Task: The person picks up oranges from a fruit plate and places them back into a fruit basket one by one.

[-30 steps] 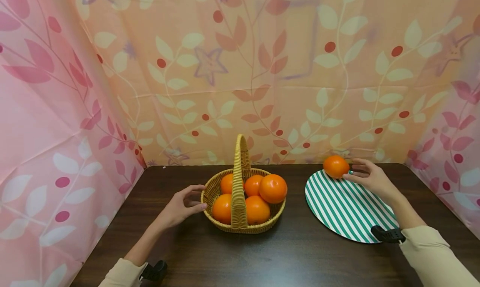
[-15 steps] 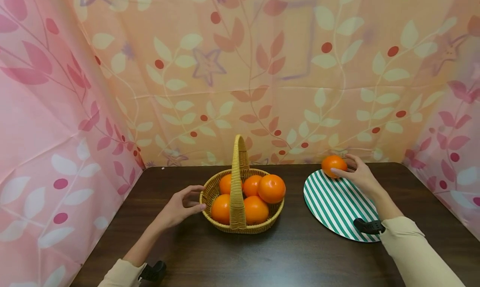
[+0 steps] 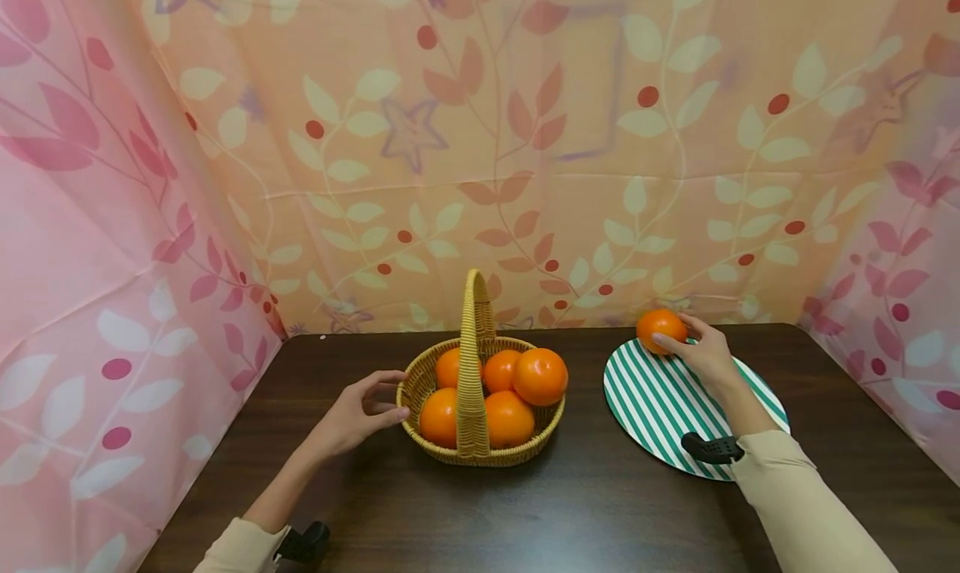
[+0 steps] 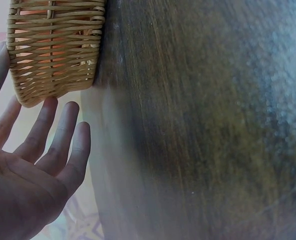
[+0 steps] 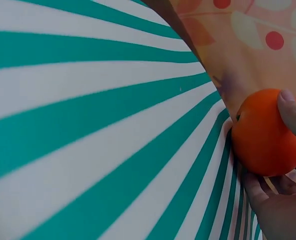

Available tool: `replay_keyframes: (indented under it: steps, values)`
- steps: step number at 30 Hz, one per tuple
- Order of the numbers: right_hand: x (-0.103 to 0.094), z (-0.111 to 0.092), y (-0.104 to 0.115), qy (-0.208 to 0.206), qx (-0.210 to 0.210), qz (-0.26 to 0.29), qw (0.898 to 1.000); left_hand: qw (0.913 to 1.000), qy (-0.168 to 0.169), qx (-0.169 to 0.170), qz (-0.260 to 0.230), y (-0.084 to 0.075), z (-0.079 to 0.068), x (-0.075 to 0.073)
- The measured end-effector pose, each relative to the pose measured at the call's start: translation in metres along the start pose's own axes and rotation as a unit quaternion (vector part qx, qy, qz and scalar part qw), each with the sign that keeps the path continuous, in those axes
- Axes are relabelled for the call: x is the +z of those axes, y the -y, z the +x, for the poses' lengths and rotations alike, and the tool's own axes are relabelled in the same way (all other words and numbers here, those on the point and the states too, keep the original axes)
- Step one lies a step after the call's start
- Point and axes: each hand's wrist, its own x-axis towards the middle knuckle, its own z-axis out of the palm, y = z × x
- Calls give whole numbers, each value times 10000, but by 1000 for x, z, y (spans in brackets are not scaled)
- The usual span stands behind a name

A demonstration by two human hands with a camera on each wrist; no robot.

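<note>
A wicker basket [image 3: 408,440] with a tall handle stands in the middle of the table and holds several oranges, one of them [image 3: 540,376] resting high at its right side. My left hand [image 3: 358,416] is at the basket's left side, its thumb and fingertips at the rim, fingers loosely spread; in the left wrist view those fingers [image 4: 67,135] reach toward the woven wall. On the right, a single orange [image 3: 660,331] sits at the far edge of a round green-and-white striped mat [image 3: 637,406]. My right hand [image 3: 705,352] grips this orange, thumb [image 5: 292,112] on one side and fingers on the other.
A dark brown wooden table [image 3: 525,515] lies under everything. Patterned cloth [image 3: 360,181] rises behind the table's far edge and along both sides. Each wrist has a black band [image 3: 303,544].
The right hand has moved left and closed round the single orange, thumb now on its near side. The orange stays on the mat. My left hand has not moved on the basket.
</note>
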Motion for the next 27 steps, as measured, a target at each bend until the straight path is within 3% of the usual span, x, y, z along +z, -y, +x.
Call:
replay_keyframes:
  steps: [14, 22, 27]
  values:
    - [3, -4, 8, -83, 10, 258, 9996, 10000, 21, 41, -43, 2, -1, -1]
    - [-3, -6, 22, 259, 134, 865, 9958, 10000, 4, 0, -35, 1, -1, -1]
    - [-7, -11, 27, 427, -55, 961, 9944, 10000, 19, -15, -65, 1, 0, 0]
